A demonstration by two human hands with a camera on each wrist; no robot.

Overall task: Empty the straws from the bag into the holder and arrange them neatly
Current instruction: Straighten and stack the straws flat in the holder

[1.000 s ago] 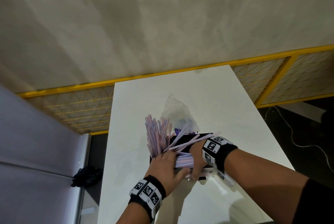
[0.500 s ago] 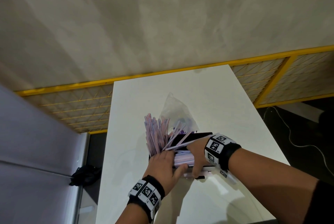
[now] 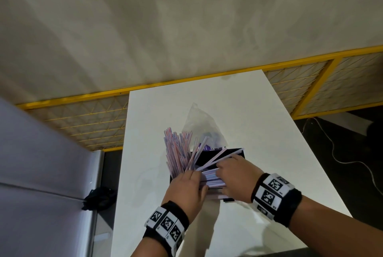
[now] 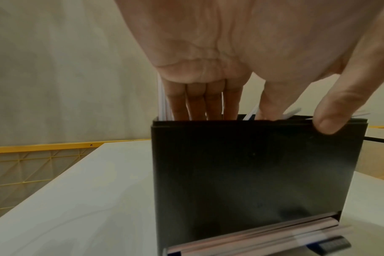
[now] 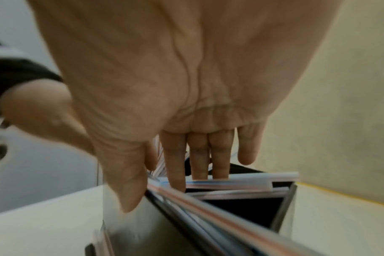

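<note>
A black box-shaped straw holder (image 3: 238, 154) stands near the front of the white table (image 3: 269, 142). A bundle of pink-and-blue striped straws (image 3: 178, 153) stands fanned at its left end. Other straws (image 3: 211, 179) lie across its top. My left hand (image 3: 186, 188) has straight fingers (image 4: 213, 100) inside the holder (image 4: 252, 173) against the upright bundle, thumb on the front rim. My right hand (image 3: 234, 173) presses straight fingers (image 5: 175, 164) on the crosswise straws (image 5: 241, 180). More straws (image 4: 274, 230) show in the bottom slot. The clear bag (image 3: 199, 124) lies behind the holder.
A yellow-framed mesh fence (image 3: 83, 124) runs behind the table. A grey surface (image 3: 41, 173) stands close on the left, with a black object (image 3: 99, 196) on the floor beside it. A cable (image 3: 335, 153) trails on the dark floor at right.
My right wrist has dropped back toward me, and its fingers lie flatter on the crosswise straws. The left hand and upright bundle have barely moved.
</note>
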